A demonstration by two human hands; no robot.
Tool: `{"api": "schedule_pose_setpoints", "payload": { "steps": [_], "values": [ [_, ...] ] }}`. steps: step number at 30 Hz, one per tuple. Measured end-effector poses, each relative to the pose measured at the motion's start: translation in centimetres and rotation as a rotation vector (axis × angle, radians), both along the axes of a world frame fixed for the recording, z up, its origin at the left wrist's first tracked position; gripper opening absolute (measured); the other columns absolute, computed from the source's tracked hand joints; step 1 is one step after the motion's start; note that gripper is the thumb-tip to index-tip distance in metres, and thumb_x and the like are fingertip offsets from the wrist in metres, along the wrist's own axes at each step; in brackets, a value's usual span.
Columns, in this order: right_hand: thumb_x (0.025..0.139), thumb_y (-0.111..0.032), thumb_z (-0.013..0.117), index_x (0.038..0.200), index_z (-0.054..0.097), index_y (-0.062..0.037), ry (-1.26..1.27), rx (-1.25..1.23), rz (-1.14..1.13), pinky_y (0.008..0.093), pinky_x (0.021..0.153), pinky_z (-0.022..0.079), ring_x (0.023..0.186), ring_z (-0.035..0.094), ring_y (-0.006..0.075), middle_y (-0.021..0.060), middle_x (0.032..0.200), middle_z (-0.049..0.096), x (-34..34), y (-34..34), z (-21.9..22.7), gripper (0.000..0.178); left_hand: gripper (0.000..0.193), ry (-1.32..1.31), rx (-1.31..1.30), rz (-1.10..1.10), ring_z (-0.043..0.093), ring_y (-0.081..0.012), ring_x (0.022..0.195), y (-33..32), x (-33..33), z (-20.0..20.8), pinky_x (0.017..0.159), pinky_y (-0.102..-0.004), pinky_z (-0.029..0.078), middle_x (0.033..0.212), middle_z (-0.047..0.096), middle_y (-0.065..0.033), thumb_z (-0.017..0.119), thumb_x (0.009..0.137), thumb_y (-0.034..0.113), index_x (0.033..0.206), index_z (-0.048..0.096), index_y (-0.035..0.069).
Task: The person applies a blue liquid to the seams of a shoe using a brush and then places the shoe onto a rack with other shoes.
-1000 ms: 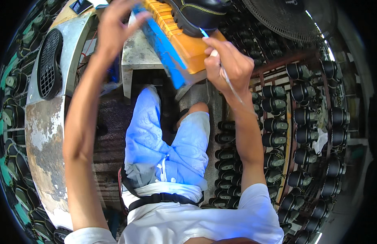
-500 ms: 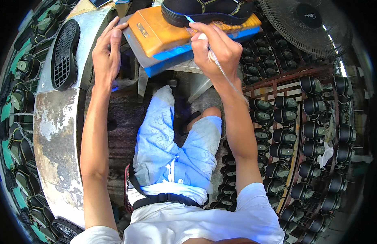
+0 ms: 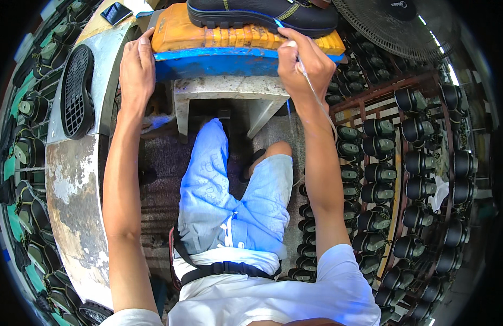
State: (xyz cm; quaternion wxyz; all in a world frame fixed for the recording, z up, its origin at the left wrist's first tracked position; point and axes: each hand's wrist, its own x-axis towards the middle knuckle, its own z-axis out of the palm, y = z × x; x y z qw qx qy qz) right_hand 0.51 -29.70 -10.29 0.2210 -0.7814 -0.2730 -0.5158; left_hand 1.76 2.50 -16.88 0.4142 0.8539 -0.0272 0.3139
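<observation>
A black work shoe (image 3: 246, 12) with yellow stitching lies on an orange-topped stand with a blue side (image 3: 219, 66), at the far edge of the view. My right hand (image 3: 306, 62) is closed round a thin pen-like tool (image 3: 280, 24). The tool's blue-lit tip meets the shoe's side, just above the sole edge. From the tool, a pale cord (image 3: 315, 93) runs back along my right forearm. My left hand (image 3: 137, 68) has its fingers bent against the left end of the stand, holding it; some fingertips are hidden.
Under the stand is a pale worn bench (image 3: 230, 87). To the left, a black shoe sole (image 3: 77, 89) and a phone (image 3: 115, 13) lie on a metal-topped table (image 3: 72, 179). A fan (image 3: 393, 24) stands at the far right. Racks (image 3: 398, 141) of black shoes line both sides.
The stand and shoe have turned clockwise, the left end away and the right end nearer. My left hand moved slightly left with it. My right hand shifted right along the shoe's edge.
</observation>
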Motion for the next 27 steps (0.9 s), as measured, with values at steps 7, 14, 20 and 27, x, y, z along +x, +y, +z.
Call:
{"api": "schedule_pose_setpoints", "payload": {
  "steps": [7,14,20,27],
  "values": [
    [0.081,-0.008,0.066,0.104,0.078,-0.0095,0.076,-0.083,-0.120,0.0367,0.056,0.054,0.062,0.069,0.0296,0.0099,0.082,0.074,-3.7,-4.0,1.5,0.026,0.042,0.077,-0.302,-0.128,0.054,-0.0113,0.081,1.9,5.3,-0.7,0.080,-0.0298,0.048,0.092,0.067,-0.0022,0.050,0.113,0.036,0.137,0.072,0.010],
    [0.082,-0.005,0.061,0.097,0.079,-0.0046,0.106,-0.050,-0.117,0.0330,0.055,0.054,0.059,0.069,0.0263,0.0117,0.074,0.072,-6.6,-6.9,4.7,0.023,0.038,0.151,-0.420,-0.182,0.058,-0.0115,0.095,3.1,10.3,-1.0,0.088,-0.0276,0.047,0.110,0.071,-0.0032,0.053,0.112,0.026,0.140,0.069,0.007],
    [0.091,-0.004,0.054,0.115,0.076,-0.0003,0.431,0.375,0.254,0.0294,0.058,0.055,0.062,0.069,0.0131,0.0097,0.069,0.070,-10.2,-5.5,6.1,0.033,0.039,-0.069,-0.486,-0.092,0.064,-0.0139,0.101,0.5,5.3,-1.7,0.093,-0.0291,0.050,0.123,0.073,-0.0064,0.048,0.110,0.018,0.142,0.066,0.003],
    [0.095,-0.028,0.071,0.126,0.068,-0.0020,0.430,0.330,0.114,0.0472,0.073,0.059,0.077,0.073,0.0387,0.0181,0.083,0.074,-4.7,-0.2,-1.7,0.041,0.038,0.086,-0.469,-0.153,0.040,-0.0020,0.066,-11.0,-13.5,0.6,0.059,-0.0213,0.035,0.082,0.056,0.0069,0.063,0.106,0.011,0.143,0.065,0.003]
  ]
}}
